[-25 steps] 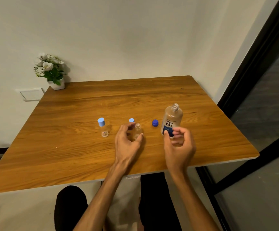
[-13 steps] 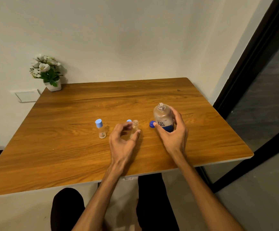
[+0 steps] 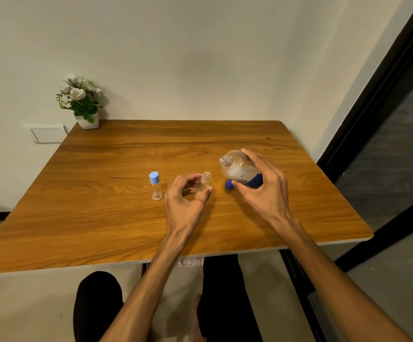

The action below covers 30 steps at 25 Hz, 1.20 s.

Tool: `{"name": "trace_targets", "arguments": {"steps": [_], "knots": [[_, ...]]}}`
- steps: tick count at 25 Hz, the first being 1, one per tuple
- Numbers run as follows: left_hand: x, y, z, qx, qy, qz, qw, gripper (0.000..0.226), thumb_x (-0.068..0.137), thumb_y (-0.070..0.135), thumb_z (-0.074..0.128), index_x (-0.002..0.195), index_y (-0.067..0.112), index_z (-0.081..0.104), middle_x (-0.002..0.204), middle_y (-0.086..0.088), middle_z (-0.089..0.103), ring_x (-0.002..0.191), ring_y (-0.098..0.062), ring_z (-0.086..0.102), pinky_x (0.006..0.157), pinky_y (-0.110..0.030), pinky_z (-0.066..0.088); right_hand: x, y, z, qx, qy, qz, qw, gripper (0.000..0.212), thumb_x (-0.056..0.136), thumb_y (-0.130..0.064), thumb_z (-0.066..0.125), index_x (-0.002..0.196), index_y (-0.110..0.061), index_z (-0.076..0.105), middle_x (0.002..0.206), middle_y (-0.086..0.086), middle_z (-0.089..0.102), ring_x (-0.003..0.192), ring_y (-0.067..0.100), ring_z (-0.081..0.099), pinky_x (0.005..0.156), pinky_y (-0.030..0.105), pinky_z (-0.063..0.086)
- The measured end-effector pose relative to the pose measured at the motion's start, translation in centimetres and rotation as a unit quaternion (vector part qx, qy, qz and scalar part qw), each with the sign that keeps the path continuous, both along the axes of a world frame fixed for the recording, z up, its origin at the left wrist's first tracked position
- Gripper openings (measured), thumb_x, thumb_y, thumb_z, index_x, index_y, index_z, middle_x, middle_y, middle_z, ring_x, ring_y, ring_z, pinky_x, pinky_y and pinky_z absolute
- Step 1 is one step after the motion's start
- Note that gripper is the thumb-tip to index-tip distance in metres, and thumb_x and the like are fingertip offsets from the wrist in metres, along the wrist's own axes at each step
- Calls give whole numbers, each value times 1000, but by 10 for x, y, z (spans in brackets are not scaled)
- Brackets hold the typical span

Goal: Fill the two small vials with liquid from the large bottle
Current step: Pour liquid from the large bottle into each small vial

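At the bottom of the frame my dark-clad knees (image 3: pixel 96 304) sit under the surface (image 3: pixel 101 230), with both forearms reaching up over its near edge. At centre my left hand (image 3: pixel 184 206) curls thumb and fingers in a loose ring around the open vial (image 3: pixel 205 182); I cannot tell whether that grip touches the glass. Right of centre my right hand (image 3: pixel 262 191) grips the large bottle (image 3: pixel 240 170), tilted with its uncapped mouth toward the vial; my fingers hide most of the label. The dark blue cap (image 3: pixel 228 185) peeks out beside my thumb. Left of centre the capped vial (image 3: pixel 155 186) stands upright. The flower pot (image 3: pixel 86 120) sits upper left
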<state>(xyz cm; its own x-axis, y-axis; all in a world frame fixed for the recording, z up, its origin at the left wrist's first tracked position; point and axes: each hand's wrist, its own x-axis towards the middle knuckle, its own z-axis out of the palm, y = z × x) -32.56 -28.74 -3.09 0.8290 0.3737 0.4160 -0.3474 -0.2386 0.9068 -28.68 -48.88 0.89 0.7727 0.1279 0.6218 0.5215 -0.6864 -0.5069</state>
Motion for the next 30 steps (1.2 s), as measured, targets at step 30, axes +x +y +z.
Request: {"name": "trace_targets", "arguments": {"steps": [30], "knots": [[-5, 52, -14, 105, -22, 202, 974, 20, 85, 10, 74, 105, 9, 69, 105, -7, 64, 91, -18, 60, 76, -40, 54, -56, 50, -56, 215, -81, -117, 966, 16, 88, -6, 82, 102, -6, 75, 103, 5, 73, 92, 18, 69, 77, 39, 60]]}}
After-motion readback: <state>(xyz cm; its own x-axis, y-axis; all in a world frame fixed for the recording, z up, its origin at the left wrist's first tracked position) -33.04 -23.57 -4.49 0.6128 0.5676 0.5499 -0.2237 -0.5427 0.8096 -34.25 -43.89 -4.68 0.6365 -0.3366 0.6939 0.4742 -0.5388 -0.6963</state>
